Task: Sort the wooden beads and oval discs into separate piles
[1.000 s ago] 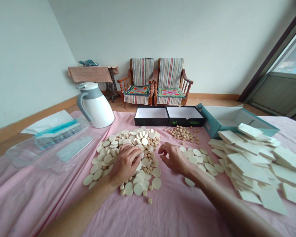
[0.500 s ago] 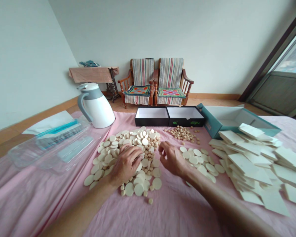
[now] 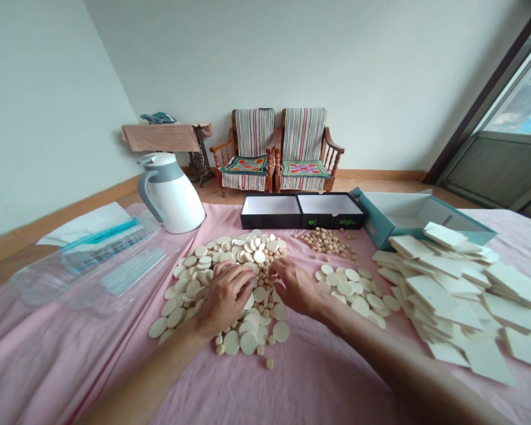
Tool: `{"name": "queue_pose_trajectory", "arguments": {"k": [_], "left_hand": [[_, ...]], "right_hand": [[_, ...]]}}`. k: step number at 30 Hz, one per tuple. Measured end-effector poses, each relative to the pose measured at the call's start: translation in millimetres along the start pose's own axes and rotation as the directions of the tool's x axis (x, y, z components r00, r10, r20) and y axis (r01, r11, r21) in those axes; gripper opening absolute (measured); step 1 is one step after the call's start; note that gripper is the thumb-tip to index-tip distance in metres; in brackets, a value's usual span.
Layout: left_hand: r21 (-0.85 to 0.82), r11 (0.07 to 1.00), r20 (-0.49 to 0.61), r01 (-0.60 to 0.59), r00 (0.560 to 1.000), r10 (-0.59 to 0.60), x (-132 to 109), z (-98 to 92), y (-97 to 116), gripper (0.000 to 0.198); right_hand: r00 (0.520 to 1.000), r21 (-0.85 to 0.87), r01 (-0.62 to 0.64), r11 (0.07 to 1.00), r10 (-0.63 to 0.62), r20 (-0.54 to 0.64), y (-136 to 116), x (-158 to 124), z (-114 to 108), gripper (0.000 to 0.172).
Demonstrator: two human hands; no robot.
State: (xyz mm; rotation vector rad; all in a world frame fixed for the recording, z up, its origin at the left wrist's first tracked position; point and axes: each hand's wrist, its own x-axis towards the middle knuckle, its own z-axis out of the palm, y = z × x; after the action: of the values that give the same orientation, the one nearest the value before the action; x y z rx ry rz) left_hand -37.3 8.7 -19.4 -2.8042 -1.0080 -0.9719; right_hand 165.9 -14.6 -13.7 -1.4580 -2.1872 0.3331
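Plainly two bare hands, both at one mixed heap (image 3: 250, 326) on a pink cloth (image 3: 230, 392). Left hand (image 3: 227, 295): palm down, fingers bent and close together, resting over pale, round, flat wooden discs (image 3: 193, 287). Cannot tell of anything gripped beneath. Right hand (image 3: 297, 289): at the heap's right edge, fingers curled toward the left, fingertips among small pale wooden cubes (image 3: 266, 308); cannot make out anything pinched. Discs and cubes too overlapped for a sure count. Near the heap's front edge, one stray cube (image 3: 269, 363), apart from the rest. Beyond the right hand, one scatter of small tan wooden pieces (image 3: 328, 243), several dozen; nearer, one smaller group of discs (image 3: 360, 306), over a dozen showing. Farther right, one untidy stack of cream square panels (image 3: 440, 295), well over a dozen. Along the far side, two open black boxes with white insides (image 3: 271, 222), end to end, and one open teal box (image 3: 384, 231). At left, one upright white-and-grey jug (image 3: 182, 205) and one clear plastic package (image 3: 108, 268). Behind, two brown wooden armchairs with striped covers (image 3: 255, 133).
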Motion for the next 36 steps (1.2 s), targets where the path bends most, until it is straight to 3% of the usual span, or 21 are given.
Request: {"name": "queue_pose_trajectory", "arguments": {"k": [7, 11, 14, 16, 18, 20, 23, 26, 31, 36], "left_hand": [[-0.001, 1.000, -0.005, -0.010, 1.000, 0.010, -1, -0.1, 0, 0.016], [-0.008, 1.000, 0.003, 0.000, 1.000, 0.000, -1, -1.0, 1, 0.016], [-0.015, 1.000, 0.009, 0.003, 1.000, -0.003, 0, -1.7, 2, 0.016], [-0.016, 1.000, 0.013, 0.002, 1.000, -0.002, 0, -1.8, 2, 0.016], [-0.012, 1.000, 0.019, 0.002, 1.000, -0.001, 0, -1.3, 1, 0.016], [-0.007, 1.000, 0.014, -0.001, 1.000, 0.001, -1, -0.3, 0, 0.016], [0.001, 1.000, 0.006, -0.005, 1.000, 0.005, -1, 1.1, -2, 0.016], [0.010, 1.000, 0.002, -0.006, 1.000, 0.006, -1, 1.3, -2, 0.015], [0.019, 1.000, -0.006, -0.012, 1.000, 0.012, -1, 0.6, -1, 0.016], [0.009, 1.000, -0.002, -0.010, 1.000, 0.010, 0, 0.7, -1, 0.016]], "right_hand": [[0.997, -0.007, -0.031, 0.999, 0.031, -0.064, 5, 0, 13, 0.022], [0.980, -0.095, -0.138, 0.986, 0.122, -0.158, 22, 0, -4, 0.021], [0.928, -0.223, -0.271, 0.936, 0.193, -0.319, 35, 2, -25, 0.026], [0.912, -0.239, -0.290, 0.927, 0.191, -0.364, 37, 2, -33, 0.027], [0.945, -0.167, -0.226, 0.960, 0.174, -0.278, 33, 0, -32, 0.025], [0.985, -0.039, -0.126, 0.991, 0.120, -0.120, 23, -3, -24, 0.021], [1.000, 0.082, 0.004, 0.997, -0.005, 0.012, 7, -6, -7, 0.020], [0.999, 0.083, 0.047, 0.995, -0.046, -0.006, -2, -7, 7, 0.022], [0.998, 0.039, -0.003, 0.999, 0.006, -0.067, -3, -6, 18, 0.018], [0.984, -0.059, -0.101, 0.993, 0.091, -0.154, 13, -1, -1, 0.018]]}}
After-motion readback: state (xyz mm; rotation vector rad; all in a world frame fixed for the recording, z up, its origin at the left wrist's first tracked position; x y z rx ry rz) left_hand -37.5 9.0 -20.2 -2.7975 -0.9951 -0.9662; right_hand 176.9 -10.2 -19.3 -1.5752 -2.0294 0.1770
